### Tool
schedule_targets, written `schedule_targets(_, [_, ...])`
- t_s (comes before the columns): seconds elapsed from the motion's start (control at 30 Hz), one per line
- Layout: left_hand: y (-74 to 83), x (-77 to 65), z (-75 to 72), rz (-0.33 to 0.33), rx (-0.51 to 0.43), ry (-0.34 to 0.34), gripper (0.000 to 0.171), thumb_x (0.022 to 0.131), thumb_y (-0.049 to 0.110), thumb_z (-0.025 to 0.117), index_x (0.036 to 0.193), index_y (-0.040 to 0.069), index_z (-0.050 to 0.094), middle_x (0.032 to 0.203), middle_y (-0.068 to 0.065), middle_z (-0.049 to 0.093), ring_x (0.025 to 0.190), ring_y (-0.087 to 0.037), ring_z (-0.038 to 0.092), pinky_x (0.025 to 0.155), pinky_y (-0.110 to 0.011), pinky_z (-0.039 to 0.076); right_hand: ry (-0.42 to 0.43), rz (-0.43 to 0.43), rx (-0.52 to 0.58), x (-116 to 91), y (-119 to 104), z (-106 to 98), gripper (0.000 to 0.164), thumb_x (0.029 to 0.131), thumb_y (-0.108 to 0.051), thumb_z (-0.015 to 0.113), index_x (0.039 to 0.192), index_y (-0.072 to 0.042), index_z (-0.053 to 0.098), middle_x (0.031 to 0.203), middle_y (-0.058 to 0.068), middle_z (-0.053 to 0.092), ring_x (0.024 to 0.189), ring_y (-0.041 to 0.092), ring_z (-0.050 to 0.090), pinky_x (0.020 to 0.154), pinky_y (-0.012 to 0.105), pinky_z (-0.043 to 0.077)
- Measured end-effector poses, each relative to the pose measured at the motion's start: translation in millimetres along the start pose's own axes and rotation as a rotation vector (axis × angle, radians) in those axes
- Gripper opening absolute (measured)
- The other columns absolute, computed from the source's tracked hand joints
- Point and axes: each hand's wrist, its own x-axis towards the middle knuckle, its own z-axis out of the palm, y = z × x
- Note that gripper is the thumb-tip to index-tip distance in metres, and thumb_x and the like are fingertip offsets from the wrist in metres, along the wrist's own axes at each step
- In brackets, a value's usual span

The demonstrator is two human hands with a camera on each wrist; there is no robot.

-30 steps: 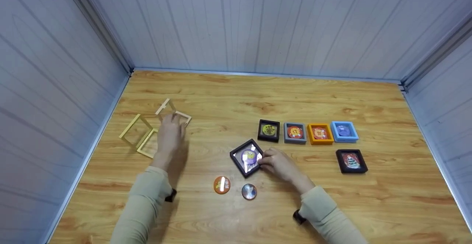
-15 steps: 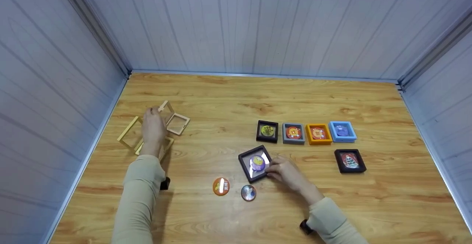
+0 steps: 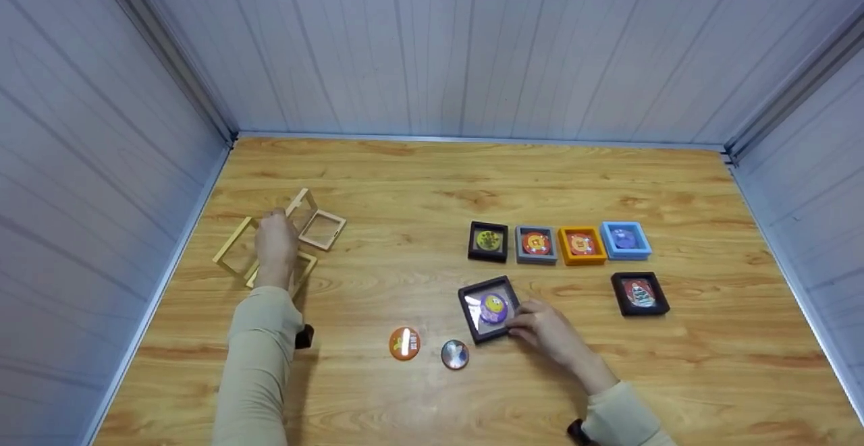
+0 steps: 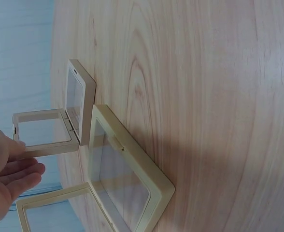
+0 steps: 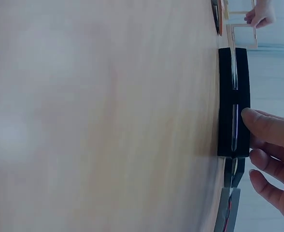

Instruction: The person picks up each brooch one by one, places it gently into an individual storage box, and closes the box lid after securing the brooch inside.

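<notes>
Near the table's left side my left hand (image 3: 275, 247) pinches the raised half of a small beige hinged display frame (image 4: 86, 111), with the thumb on its edge. A larger pale yellow display frame (image 4: 137, 162) stands unfolded beside it, partly hidden by that hand in the head view. My right hand (image 3: 553, 335) grips the near right corner of a black display frame (image 3: 469, 316), which lies on the table with a purple badge (image 3: 493, 308) behind its clear film. In the right wrist view the thumb presses on the black frame's upper side (image 5: 243, 130).
Left of the black frame lie an orange round badge (image 3: 405, 343) and a small picture badge (image 3: 455, 354). Behind it runs a row: a small black frame (image 3: 473, 254), a grey one (image 3: 536, 259), an orange one (image 3: 584, 260), a light blue one (image 3: 629, 253). Another black frame (image 3: 641, 310) sits right.
My right hand has slid the black frame rightward and toward me, turning it straighter. My left hand has moved left and back slightly toward me; the small beige frame has shifted a little.
</notes>
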Motion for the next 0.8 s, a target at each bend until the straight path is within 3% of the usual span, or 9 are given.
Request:
schedule_targets(0.3, [-0.4,-2.8,3.2,-0.003,-0.041,0.054,0.026,0.091,0.004,0.040,0.099,-0.015,0.055,0.084,-0.031,0.057,0.072,-0.044,0.058,0.057,-0.048,0.048,0.098,-0.042,-0.031,-17.4,7.6,-2.3,0.010,0.071,-0.008,0.072,0.081,-0.010,0.071,0.079,-0.002,0.059,0.074,0.011,0.053,0.065,0.026,0.047])
schedule_targets(0.53, [-1.6,-7.0,5.8,0.000,-0.116,0.100,0.025,0.090,0.006,0.043,0.100,-0.013,0.057,0.089,-0.030,0.057,0.075,-0.043,0.057,0.060,-0.048,0.046,0.117,0.010,-0.040,-27.9,14.1,-9.7,0.012,0.069,-0.007,0.073,0.080,-0.010,0.071,0.080,-0.001,0.059,0.075,0.012,0.054,0.066,0.028,0.048])
schedule_targets(0.8, [2.8,-17.2,7.2,0.058,-0.185,0.105,0.024,0.090,0.006,0.044,0.095,-0.012,0.058,0.086,-0.028,0.057,0.072,-0.040,0.057,0.059,-0.048,0.046,0.103,0.063,-0.071,-35.1,19.4,-18.9,0.011,0.068,-0.008,0.073,0.079,-0.009,0.071,0.079,-0.001,0.059,0.075,0.013,0.054,0.067,0.030,0.048])
